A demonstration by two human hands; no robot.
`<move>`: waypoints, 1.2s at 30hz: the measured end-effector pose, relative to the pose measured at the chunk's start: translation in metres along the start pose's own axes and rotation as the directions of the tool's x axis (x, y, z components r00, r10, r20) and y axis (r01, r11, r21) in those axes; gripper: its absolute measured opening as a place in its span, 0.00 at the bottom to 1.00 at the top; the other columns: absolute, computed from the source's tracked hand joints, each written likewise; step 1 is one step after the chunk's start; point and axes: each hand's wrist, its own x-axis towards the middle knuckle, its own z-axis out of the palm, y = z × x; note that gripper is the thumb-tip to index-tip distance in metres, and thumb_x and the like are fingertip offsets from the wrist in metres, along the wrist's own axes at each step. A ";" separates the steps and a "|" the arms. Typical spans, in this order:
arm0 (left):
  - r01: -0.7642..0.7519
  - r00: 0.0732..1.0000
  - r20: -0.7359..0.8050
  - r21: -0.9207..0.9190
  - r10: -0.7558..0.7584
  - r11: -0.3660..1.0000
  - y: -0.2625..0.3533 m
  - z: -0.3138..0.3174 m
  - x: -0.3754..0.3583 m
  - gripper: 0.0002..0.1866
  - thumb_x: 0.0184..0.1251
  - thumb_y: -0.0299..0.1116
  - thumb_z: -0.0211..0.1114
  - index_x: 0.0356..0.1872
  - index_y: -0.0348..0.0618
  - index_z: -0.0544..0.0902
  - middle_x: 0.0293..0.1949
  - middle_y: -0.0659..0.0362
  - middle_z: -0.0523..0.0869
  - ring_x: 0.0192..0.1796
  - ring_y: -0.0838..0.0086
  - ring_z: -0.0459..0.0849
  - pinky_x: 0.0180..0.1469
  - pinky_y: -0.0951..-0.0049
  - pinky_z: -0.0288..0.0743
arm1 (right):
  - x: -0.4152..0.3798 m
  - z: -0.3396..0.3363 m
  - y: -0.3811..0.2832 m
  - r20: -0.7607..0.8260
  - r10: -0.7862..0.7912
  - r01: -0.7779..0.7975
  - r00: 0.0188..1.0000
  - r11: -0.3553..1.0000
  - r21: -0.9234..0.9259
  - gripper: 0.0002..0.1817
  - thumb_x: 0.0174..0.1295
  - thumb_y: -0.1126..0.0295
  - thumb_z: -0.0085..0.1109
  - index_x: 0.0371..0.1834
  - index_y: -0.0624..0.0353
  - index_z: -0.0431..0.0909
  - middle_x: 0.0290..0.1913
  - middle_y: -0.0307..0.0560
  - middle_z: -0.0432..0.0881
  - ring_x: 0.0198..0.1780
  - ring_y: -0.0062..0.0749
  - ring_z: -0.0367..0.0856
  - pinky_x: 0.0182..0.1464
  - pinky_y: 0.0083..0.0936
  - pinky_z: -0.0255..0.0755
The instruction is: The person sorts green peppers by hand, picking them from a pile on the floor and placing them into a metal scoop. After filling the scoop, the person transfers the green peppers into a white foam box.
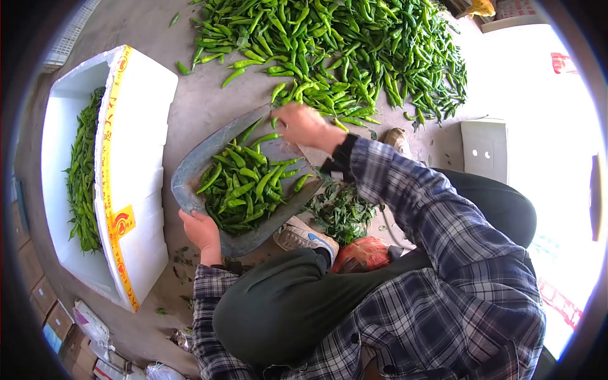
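A grey scoop-like pan (190, 166) holds a heap of green peppers (244, 183) in front of my knees. My left hand (201, 233) grips the pan's lower left rim, fingers wrapped over the edge. Over the pan's upper right edge is my right hand (300, 125), its fingers curled together and slightly blurred; a green pepper shows right at the fingertips. A large pile of green peppers (354, 50) spreads on the floor beyond the pan.
At the left stands a white foam box (136, 158) with yellow tape and more peppers inside. Leafy scraps (342, 212) and a red plastic bag (361, 254) lie by my shoe (304, 237). A pale stool-like object (484, 151) is at the right.
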 end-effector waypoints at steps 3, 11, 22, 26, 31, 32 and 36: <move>-0.034 0.999 -0.022 -0.036 0.033 0.999 -0.004 0.003 0.000 0.17 0.62 0.28 0.46 0.51 0.32 0.65 0.37 0.38 0.78 0.39 0.43 0.76 0.41 0.53 0.67 | 0.022 0.000 0.031 -0.380 0.023 -0.252 0.925 0.785 -0.565 0.27 0.56 0.70 0.45 0.62 0.47 0.62 0.67 0.58 0.51 0.67 0.55 0.50 0.58 0.58 0.56; -0.022 1.000 -0.007 -0.051 0.021 0.998 -0.006 0.004 0.001 0.17 0.62 0.28 0.46 0.51 0.31 0.65 0.37 0.37 0.77 0.39 0.43 0.75 0.41 0.53 0.67 | -0.026 0.018 0.061 -0.299 0.003 -0.202 0.954 0.743 -0.638 0.25 0.47 0.75 0.53 0.53 0.51 0.65 0.45 0.52 0.68 0.51 0.45 0.69 0.42 0.39 0.70; 0.003 1.000 0.024 -0.056 -0.002 0.998 -0.002 0.000 0.000 0.17 0.63 0.28 0.47 0.51 0.31 0.65 0.38 0.37 0.77 0.41 0.44 0.75 0.42 0.54 0.67 | -0.025 -0.001 0.082 -0.200 0.234 -0.299 0.951 0.857 -0.420 0.25 0.51 0.75 0.48 0.56 0.47 0.64 0.43 0.57 0.73 0.41 0.50 0.78 0.40 0.39 0.73; 0.004 1.000 0.007 -0.038 -0.004 0.999 0.000 0.000 0.000 0.16 0.63 0.28 0.46 0.51 0.33 0.65 0.38 0.38 0.78 0.40 0.44 0.75 0.42 0.54 0.67 | -0.030 -0.016 0.071 -0.267 0.306 -0.370 0.914 0.897 -0.242 0.24 0.46 0.71 0.53 0.52 0.50 0.69 0.40 0.56 0.77 0.42 0.50 0.77 0.42 0.39 0.72; 0.027 0.999 0.022 -0.037 -0.026 0.999 -0.003 0.001 0.002 0.16 0.62 0.28 0.46 0.51 0.34 0.65 0.37 0.39 0.78 0.40 0.44 0.76 0.42 0.54 0.67 | -0.038 -0.018 0.032 -0.247 0.227 -0.244 0.942 0.969 -0.036 0.27 0.42 0.68 0.56 0.52 0.53 0.70 0.41 0.56 0.79 0.41 0.47 0.78 0.44 0.36 0.72; 0.023 1.000 0.023 -0.038 -0.022 0.999 -0.004 0.002 0.002 0.16 0.62 0.28 0.46 0.51 0.34 0.65 0.37 0.39 0.78 0.40 0.45 0.76 0.42 0.54 0.67 | -0.036 -0.007 0.027 -0.298 0.102 -0.114 0.949 0.993 -0.023 0.28 0.44 0.65 0.59 0.54 0.49 0.70 0.35 0.54 0.80 0.34 0.41 0.80 0.40 0.31 0.73; 0.020 1.000 0.023 -0.045 -0.019 0.999 -0.001 0.000 0.001 0.16 0.62 0.28 0.47 0.51 0.34 0.65 0.37 0.39 0.78 0.40 0.44 0.76 0.42 0.54 0.67 | -0.036 0.014 -0.021 -0.086 -0.007 0.025 0.996 0.977 0.214 0.25 0.45 0.63 0.57 0.51 0.49 0.72 0.38 0.54 0.80 0.36 0.45 0.80 0.40 0.36 0.73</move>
